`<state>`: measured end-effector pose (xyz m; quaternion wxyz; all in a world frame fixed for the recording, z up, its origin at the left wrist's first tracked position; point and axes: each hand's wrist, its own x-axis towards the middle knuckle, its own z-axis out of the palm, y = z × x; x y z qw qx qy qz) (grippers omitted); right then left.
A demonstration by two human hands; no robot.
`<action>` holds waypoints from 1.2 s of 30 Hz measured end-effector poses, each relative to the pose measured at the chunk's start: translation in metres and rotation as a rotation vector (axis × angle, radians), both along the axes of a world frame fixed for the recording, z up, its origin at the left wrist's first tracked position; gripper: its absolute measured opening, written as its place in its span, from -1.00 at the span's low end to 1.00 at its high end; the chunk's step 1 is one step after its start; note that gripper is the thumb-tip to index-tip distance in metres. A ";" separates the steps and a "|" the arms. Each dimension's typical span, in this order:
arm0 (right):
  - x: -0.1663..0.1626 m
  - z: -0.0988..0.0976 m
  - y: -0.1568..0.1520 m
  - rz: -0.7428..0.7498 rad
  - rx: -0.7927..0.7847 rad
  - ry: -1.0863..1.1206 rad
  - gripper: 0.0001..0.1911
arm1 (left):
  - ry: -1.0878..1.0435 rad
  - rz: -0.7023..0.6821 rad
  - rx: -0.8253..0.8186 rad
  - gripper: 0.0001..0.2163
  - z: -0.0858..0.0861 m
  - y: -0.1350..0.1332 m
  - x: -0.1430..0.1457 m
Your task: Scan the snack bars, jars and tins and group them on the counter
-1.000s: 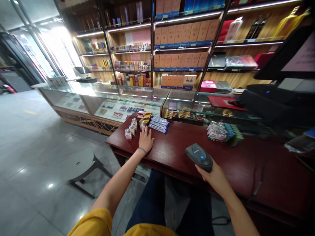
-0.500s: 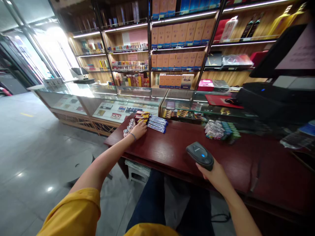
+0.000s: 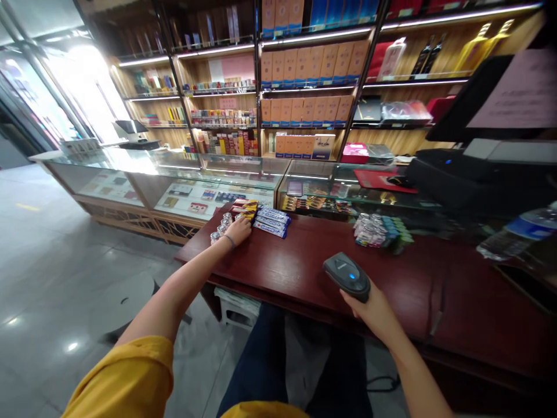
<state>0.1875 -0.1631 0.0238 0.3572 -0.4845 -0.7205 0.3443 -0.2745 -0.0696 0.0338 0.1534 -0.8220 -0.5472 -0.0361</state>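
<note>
My right hand [image 3: 376,307] is wrapped round the handle of a dark grey barcode scanner [image 3: 348,276], held above the front of the table with a blue light lit on top. Stretched out to the left end of the table, my left hand [image 3: 239,230] has its fingers closed at the near end of a yellow packet [image 3: 249,209]; the fingertips are partly hidden. Red packets lie beside the yellow ones. Right of that hand is a row of blue-and-white packets [image 3: 272,220]. Several small silvery-topped containers [image 3: 221,227] stand to its left, close to the wrist.
Colourful small packs [image 3: 369,229] lie grouped on the dark red table [image 3: 296,261]. A water bottle [image 3: 517,232] and a dark monitor [image 3: 470,104] are at the right. Glass display counters [image 3: 209,168] run behind, before shelves of boxes. A round stool [image 3: 126,302] stands at the left.
The whole view has shifted slightly, so both hands appear a little further left. My left hand stays at the yellow packets, and the scanner stays in my right hand.
</note>
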 end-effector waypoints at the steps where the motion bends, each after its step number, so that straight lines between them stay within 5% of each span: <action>1: 0.001 0.001 0.000 -0.004 0.000 0.009 -0.51 | -0.006 -0.013 0.006 -0.76 0.001 -0.003 0.005; 5: 0.006 0.010 -0.004 -0.036 -0.007 0.063 -0.49 | -0.110 -0.078 0.114 -0.73 -0.004 -0.017 0.045; 11: 0.030 0.018 -0.008 -0.191 0.001 0.169 -0.64 | -0.463 -0.127 0.245 -0.58 -0.019 -0.020 0.150; 17: 0.063 0.021 -0.005 -0.354 -0.013 0.196 -0.70 | -0.884 -0.183 0.179 -0.57 -0.036 0.020 0.260; 23: 0.094 0.019 0.000 -0.384 -0.017 0.253 -0.68 | -1.314 -0.084 -0.047 -0.47 -0.056 0.072 0.350; 29: 0.114 0.015 0.006 -0.403 -0.026 0.288 -0.67 | -1.525 -0.043 -0.152 -0.48 -0.068 0.111 0.398; 36: 0.117 0.014 0.009 -0.413 -0.032 0.289 -0.69 | -1.565 -0.006 -0.158 -0.53 -0.078 0.134 0.411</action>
